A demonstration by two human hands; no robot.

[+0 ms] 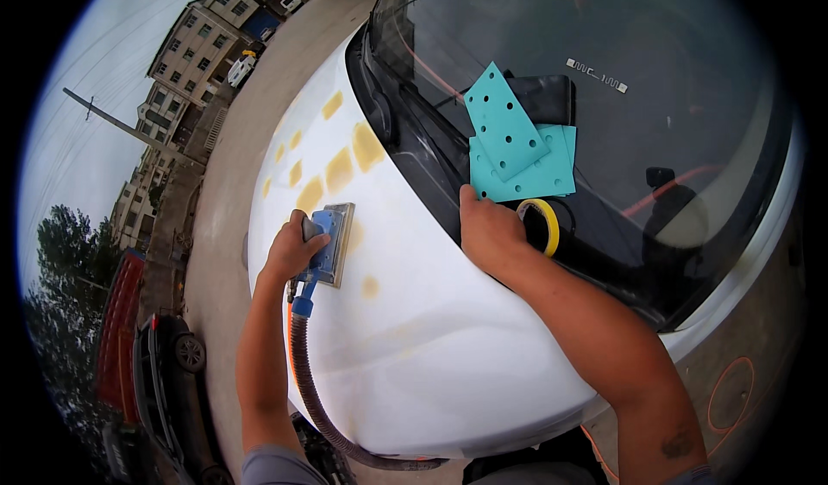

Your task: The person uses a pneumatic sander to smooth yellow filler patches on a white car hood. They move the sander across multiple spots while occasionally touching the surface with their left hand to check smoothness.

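Note:
My left hand [296, 248] is wrapped round a blue sander [328, 242] with a rectangular grey pad, which sits on the white car hood [431, 356]. A ribbed dark hose [309, 381] runs from the sander down over the hood's front. Beside the lower edge of the windshield [690, 45], my right hand [490, 231] is closed; whatever its fingers hold is hidden. Just beyond it, turquoise sanding sheets [507, 131] with punched holes lie overlapping on the glass. A yellow roll of tape [550, 226] rests right of that hand.
Yellowish patches [339, 170] mark the far part of the hood. Under the sheets lies a flat black object [552, 97]. A wiper [427, 118] lies along the glass. An orange hose [711, 399] loops on the ground at right. A dark car [168, 390] is parked at left.

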